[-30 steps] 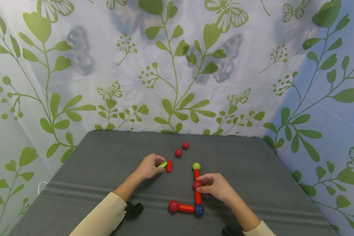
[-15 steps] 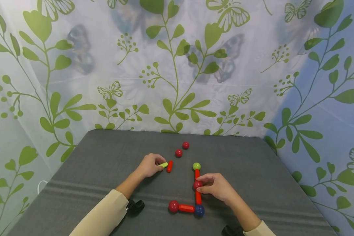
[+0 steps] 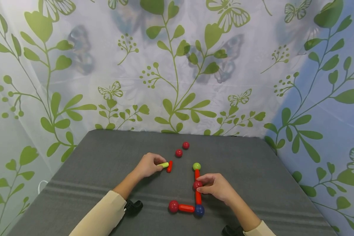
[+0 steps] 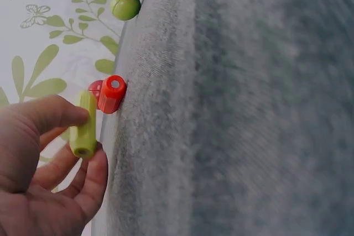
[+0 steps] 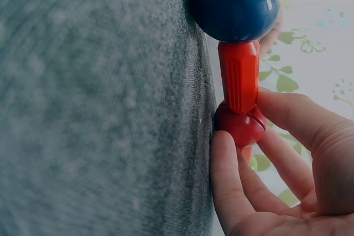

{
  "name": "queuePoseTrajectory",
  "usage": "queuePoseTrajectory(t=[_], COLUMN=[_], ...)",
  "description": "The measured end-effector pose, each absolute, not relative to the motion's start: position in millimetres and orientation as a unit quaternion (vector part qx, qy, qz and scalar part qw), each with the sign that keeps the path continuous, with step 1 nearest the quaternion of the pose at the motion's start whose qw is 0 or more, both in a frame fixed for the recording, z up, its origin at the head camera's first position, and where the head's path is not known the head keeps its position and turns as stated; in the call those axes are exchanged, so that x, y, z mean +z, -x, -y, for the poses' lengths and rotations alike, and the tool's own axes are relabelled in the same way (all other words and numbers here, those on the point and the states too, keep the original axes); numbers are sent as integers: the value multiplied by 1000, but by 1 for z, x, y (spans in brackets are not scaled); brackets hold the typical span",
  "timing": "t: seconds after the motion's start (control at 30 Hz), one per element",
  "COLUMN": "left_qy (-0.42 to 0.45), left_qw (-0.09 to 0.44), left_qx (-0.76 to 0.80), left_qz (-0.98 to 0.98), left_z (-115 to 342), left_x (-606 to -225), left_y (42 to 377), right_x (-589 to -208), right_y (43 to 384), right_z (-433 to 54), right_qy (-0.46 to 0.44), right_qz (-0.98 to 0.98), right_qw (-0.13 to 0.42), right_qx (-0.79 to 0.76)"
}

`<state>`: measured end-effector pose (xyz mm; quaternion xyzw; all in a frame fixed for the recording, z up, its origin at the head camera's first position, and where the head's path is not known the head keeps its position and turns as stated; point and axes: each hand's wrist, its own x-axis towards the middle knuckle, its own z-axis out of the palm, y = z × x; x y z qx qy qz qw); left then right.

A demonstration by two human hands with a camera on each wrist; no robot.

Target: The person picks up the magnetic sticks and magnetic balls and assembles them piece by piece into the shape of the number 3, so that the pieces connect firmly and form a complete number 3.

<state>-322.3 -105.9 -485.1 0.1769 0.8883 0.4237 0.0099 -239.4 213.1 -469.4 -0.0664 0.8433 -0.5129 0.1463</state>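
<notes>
Grey table (image 3: 247,160) carries L-shaped rod-and-ball chain (image 3: 186,208), right of left hand (image 3: 148,165). Left hand: thumb and fingers parted only by pinched yellow-green rod (image 3: 164,165), long axis roughly crosswise, free end pointing right toward chain, loose red rod (image 3: 169,167) between. Right hand (image 3: 217,187), nearer chain: thumb and fingers curled, lightly pinching chain's middle red ball (image 3: 196,185).

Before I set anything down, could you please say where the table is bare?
The grey table is bare between the right hand and the curtain behind, and likewise beyond the left hand. Mid-table is crowded with the held yellow-green rod, loose red rod, two loose red balls and the joined rod-and-ball chain.
</notes>
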Motion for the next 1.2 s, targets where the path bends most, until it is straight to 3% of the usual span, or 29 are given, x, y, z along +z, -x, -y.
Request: queuePoseTrajectory(t=[0.57,0.87,1.2], left_qy=[-217,-270,-260], left_qw=[39,10,10], left_qx=[528,457,439], left_qz=[-820,-847,-860], left_z=[69,43,27], left_x=[-473,-479,-486], left_y=[330,341,348], right_x=[-471,-471,-472], right_y=[241,241,241], right_z=[-213,-213,-214], right_qy=[55,55,65], right_qz=[-840,-839,-828], right_qw=[148,149,155], right_qx=[-520,-521,-535])
